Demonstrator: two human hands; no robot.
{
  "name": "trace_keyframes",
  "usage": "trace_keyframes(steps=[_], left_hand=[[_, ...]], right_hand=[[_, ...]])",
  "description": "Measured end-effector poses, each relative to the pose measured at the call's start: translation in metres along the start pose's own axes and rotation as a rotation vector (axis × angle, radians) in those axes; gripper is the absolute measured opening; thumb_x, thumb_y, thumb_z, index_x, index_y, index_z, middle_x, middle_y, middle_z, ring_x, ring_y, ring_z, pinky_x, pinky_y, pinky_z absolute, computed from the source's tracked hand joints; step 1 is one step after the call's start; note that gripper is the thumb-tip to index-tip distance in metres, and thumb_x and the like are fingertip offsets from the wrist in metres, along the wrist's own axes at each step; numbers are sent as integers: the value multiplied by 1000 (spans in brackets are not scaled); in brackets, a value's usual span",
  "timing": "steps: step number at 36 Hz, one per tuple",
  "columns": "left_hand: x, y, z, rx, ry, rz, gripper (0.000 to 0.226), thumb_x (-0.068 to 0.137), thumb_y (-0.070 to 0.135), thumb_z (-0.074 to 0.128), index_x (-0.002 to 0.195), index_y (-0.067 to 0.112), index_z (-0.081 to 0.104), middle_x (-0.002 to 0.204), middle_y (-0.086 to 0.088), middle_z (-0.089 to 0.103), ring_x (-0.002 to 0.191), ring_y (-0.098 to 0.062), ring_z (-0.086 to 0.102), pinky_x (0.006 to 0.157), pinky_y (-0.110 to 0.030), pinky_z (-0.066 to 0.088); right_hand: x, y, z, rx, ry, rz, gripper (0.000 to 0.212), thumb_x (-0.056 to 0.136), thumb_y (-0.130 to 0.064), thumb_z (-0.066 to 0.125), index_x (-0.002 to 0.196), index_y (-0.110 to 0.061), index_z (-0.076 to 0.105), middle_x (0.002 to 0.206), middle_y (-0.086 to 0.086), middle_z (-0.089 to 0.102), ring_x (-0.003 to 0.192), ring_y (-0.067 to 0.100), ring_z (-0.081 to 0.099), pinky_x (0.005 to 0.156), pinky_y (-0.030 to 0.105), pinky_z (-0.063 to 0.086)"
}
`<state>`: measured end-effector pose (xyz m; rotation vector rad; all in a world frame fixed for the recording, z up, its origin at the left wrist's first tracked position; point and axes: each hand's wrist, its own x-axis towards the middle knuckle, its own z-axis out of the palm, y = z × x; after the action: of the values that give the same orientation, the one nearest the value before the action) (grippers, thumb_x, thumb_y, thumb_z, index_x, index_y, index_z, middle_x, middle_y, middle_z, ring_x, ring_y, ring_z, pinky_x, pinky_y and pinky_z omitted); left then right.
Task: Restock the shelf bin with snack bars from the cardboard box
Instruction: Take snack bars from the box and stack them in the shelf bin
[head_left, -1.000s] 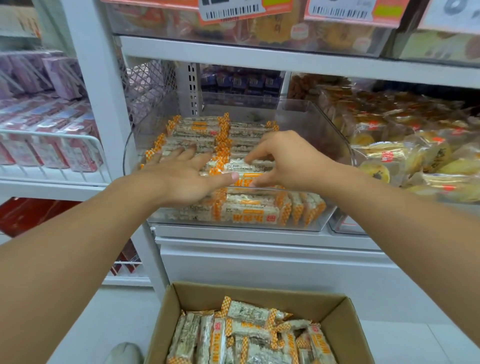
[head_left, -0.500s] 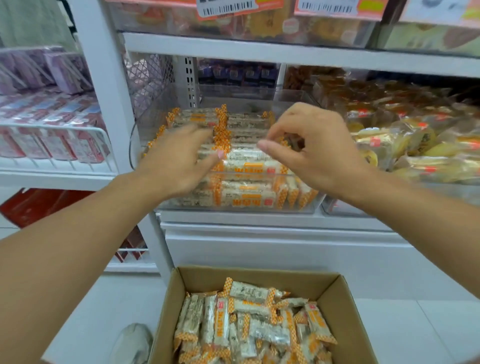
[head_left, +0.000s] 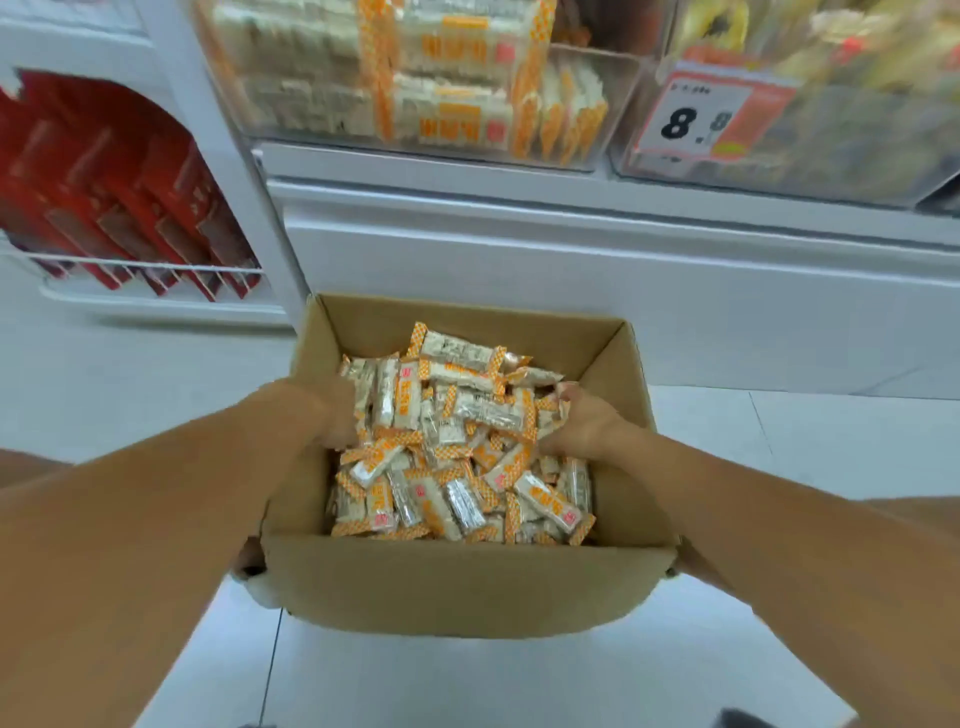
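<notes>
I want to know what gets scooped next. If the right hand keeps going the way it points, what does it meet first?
The right hand points inward into the cardboard box, so it would likely meet the heaped snack bars beside it first; its fingertips are hidden, so they may be touching already.

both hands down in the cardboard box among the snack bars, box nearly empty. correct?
Not quite. Both the left hand and right hand are down in the cardboard box among the snack bars, but the head view shows the box well filled with bars, not nearly empty.
</notes>
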<state>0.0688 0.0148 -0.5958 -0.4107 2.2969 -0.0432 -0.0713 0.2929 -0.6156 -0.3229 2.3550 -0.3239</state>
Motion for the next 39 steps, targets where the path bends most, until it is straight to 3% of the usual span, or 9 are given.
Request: trace_keyframes(steps=[3,6,10,15,20,24,28,34,39], left_hand=[[-4,23,33,-205,128,-273,59,82,54,60,131,27,42,128,4,54,119,-25,54,96,-46,34],[-7,43,47,-50,382,-336,68,88,42,56,146,20,27,140,-5,43,129,-24,45,111,-67,15],[17,46,43,-39,533,-114,87,89,44,61,155,11,15,156,-14,28,149,-28,22,123,-56,1],[47,40,45,-561,237,-167,107,89,48,69,160,14,-3,166,-15,-1,151,-37,9,119,-45,24],[60,37,48,-472,233,-264,117,82,58,72,157,3,2,157,-23,24,143,-38,26,115,-42,29],[68,36,42,-551,200,-303,97,75,55,81,140,-2,38,136,-19,53,124,-34,54,91,-38,49],[68,33,55,-764,229,-297,63,88,45,73,130,4,51,119,-14,64,101,-30,64,69,-31,46],[53,42,39,-1548,228,-378,37,102,23,44,129,1,55,107,-19,65,72,-25,55,58,-32,48],[11,33,4,-2123,52,-162,24,91,4,38,106,1,57,85,-15,66,67,-24,64,58,-32,54]], right_hand=[[0,17,37,-24,41,25,124,70,-32,91,159,-35,4,166,7,-8,132,33,51,99,41,52],[5,23,56,-100,149,-7,121,76,-35,86,157,-41,-3,165,2,-17,134,37,46,88,43,56],[20,15,53,-254,203,31,116,77,-41,84,158,-34,2,166,8,-13,150,40,10,102,47,45],[46,18,48,-343,161,66,88,88,-30,72,156,-25,17,162,21,5,144,45,20,105,48,41],[60,22,45,-233,153,120,63,94,-17,57,152,-21,32,155,25,20,118,43,56,96,43,49],[56,21,47,-194,191,90,51,100,-29,55,148,-19,42,152,24,28,112,41,59,97,43,51],[41,4,24,-194,264,58,24,90,-26,64,110,-11,65,105,14,68,91,34,67,80,41,59],[17,-55,-57,-36,-93,8,15,92,-18,70,95,-4,64,70,8,71,38,14,58,36,20,43],[-32,-66,-109,322,-497,-182,45,86,-22,75,119,7,63,106,27,70,80,23,66,54,21,54]])
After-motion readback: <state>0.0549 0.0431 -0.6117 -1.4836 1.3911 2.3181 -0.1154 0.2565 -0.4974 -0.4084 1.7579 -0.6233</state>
